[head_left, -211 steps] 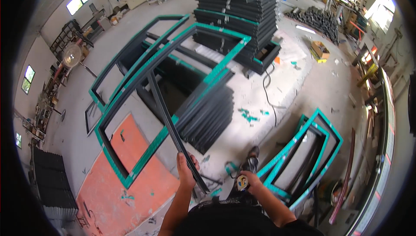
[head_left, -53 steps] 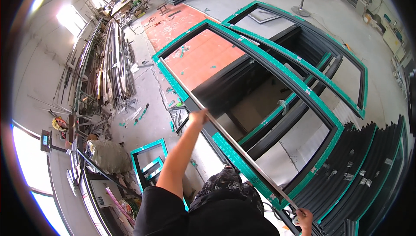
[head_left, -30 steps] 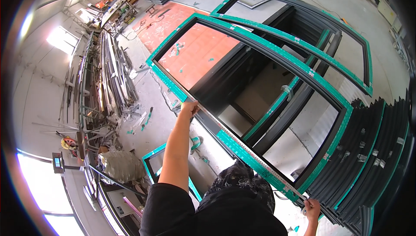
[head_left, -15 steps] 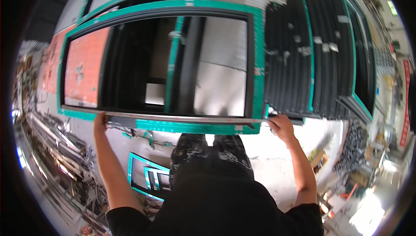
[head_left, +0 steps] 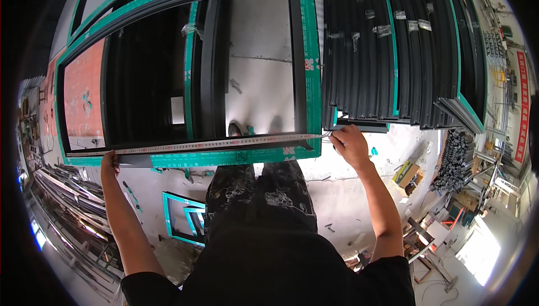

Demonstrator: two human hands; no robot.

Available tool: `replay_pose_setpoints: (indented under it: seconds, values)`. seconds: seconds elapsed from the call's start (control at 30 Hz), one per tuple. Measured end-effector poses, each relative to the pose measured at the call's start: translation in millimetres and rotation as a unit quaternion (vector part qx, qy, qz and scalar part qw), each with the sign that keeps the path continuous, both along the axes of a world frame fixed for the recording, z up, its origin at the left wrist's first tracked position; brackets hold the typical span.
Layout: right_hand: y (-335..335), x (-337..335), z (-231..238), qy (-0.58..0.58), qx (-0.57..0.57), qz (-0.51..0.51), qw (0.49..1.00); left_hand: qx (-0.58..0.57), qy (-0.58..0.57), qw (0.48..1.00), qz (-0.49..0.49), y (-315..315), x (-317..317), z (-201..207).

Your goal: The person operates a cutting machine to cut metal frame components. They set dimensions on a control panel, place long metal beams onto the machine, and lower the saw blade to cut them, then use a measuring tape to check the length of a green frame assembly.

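Observation:
A large rectangular window frame (head_left: 307, 53), dark with green protective film, stands in front of me. A tape measure's blade (head_left: 224, 142) is stretched along its near bar. At the left end of that bar, my left hand (head_left: 110, 163) is closed, pinching the blade against the frame. Just beyond the frame's right corner, my right hand (head_left: 349, 144) is closed around the other end of the tape measure. A small dark part shows under its fingers; most of what lies in the palm is hidden.
Dark profile frames with green strips (head_left: 365, 53) are stacked at the right. More green-edged frames stand behind the large one. A small green frame (head_left: 168, 219) lies by my legs. Long metal bars (head_left: 67, 199) are piled at left, and a cardboard box (head_left: 407, 176) sits at right.
The view has shifted, so the frame and both hands appear farther left. Both hands keep their places at the two ends of the stretched tape measure, which now looks sharper.

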State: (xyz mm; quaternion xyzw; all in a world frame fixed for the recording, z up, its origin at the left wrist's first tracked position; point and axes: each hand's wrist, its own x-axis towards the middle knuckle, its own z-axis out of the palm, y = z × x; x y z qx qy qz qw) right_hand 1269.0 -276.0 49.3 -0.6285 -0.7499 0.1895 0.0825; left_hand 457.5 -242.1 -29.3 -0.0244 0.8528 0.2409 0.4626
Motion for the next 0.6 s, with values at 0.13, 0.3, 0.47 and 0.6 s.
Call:
replay_pose_setpoints:
  seconds: [0.13, 0.3, 0.47, 0.6]
  values:
    - [1.6, -3.6, 0.9, -0.002, 0.025, 0.007, 1.000, -0.038, 0.024, 0.999, 0.005, 2.7, -21.2, -2.6]
    - [-1.5, -4.0, 2.4, -0.018, 0.034, 0.007, 0.999, -0.065, 0.024, 0.998, -0.012, 11.0, -20.1, -1.6]
    - [-5.7, -6.2, 3.2, -0.016, 0.034, -0.001, 0.999, -0.092, 0.033, 0.995, -0.012, 15.7, -9.0, 4.8]
    - [-6.5, -8.0, 2.8, -0.015, 0.042, -0.004, 0.999, -0.095, 0.019, 0.995, 0.011, 18.8, -11.8, 12.9]
